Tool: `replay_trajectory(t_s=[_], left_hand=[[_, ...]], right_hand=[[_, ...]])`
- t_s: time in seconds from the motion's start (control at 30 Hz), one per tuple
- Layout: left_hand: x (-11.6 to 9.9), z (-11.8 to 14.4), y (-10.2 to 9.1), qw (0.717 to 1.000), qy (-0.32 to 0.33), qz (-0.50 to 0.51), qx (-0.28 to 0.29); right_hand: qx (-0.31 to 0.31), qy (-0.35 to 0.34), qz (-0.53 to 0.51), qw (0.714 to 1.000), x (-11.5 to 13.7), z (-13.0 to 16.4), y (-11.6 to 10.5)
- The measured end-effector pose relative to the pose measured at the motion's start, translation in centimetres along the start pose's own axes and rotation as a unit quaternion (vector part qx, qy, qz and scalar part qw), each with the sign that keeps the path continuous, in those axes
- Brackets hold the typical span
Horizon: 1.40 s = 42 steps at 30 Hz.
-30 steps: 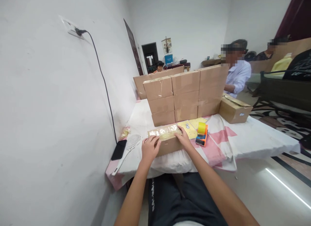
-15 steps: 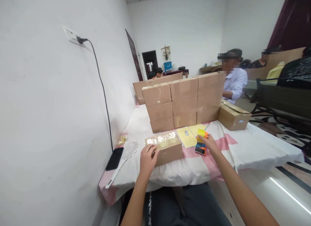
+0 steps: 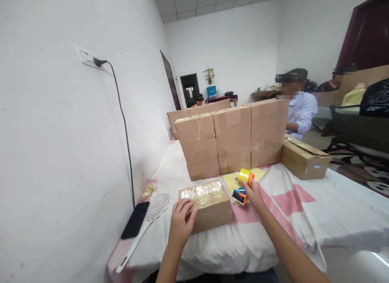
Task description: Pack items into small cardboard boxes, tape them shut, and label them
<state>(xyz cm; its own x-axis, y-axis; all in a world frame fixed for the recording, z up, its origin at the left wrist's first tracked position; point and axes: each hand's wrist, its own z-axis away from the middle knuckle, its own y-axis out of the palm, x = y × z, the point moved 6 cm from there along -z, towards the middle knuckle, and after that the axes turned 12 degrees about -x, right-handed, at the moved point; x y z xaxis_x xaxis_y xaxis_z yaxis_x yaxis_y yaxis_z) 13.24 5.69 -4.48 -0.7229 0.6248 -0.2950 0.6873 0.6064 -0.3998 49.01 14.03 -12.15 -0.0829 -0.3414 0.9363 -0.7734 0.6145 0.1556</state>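
A taped cardboard box (image 3: pixel 212 215) lies on the cloth in front of me, with shiny clear tape across its top. My left hand (image 3: pixel 181 218) grips its left end, fingers over the top edge and thumb against the front side. To the right of the box, my right hand (image 3: pixel 254 195) is closed around a tape dispenser (image 3: pixel 244 178) with an orange frame and a yellow roll. The dispenser is held tilted above a yellow dotted sheet (image 3: pixel 259 174) and apart from the box.
Stacked cardboard boxes (image 3: pixel 232 143) form a wall behind the work spot. Another box (image 3: pixel 305 161) stands to the right. A black phone (image 3: pixel 135 220) and a white slotted skimmer (image 3: pixel 158 206) lie at left. A person in a light shirt (image 3: pixel 304 110) sits beyond the stack.
My right hand has brought the tape dispenser left, closer to the box, and tilted it. My left hand stays on the box. The camera view has tipped up slightly.
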Motion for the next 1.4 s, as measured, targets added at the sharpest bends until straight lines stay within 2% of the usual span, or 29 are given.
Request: replay_trajectory(t_s=[0.13,0.23,0.6,1.13,1.4], left_hand=[[0.1,0.2,0.1,1.000,-0.002,-0.006,0.005],[0.2,0.4,0.2,1.000,0.000,-0.012,0.000],[-0.1,0.4,0.2,1.000,0.001,-0.023,-0.010],[0.3,0.7,-0.1,0.999,0.004,-0.036,-0.034],[-0.6,0.4,0.0,0.999,0.006,-0.032,-0.033]], right_hand=[[-0.006,0.066,-0.058,0.996,-2.2,0.3,0.3],[0.007,0.101,-0.090,0.991,-2.9,0.5,0.4],[0.002,0.119,-0.065,0.991,-2.2,1.3,0.5],[-0.007,0.101,-0.074,0.992,-1.5,1.4,1.0],[-0.004,0.091,-0.046,0.995,-2.5,1.6,1.3]])
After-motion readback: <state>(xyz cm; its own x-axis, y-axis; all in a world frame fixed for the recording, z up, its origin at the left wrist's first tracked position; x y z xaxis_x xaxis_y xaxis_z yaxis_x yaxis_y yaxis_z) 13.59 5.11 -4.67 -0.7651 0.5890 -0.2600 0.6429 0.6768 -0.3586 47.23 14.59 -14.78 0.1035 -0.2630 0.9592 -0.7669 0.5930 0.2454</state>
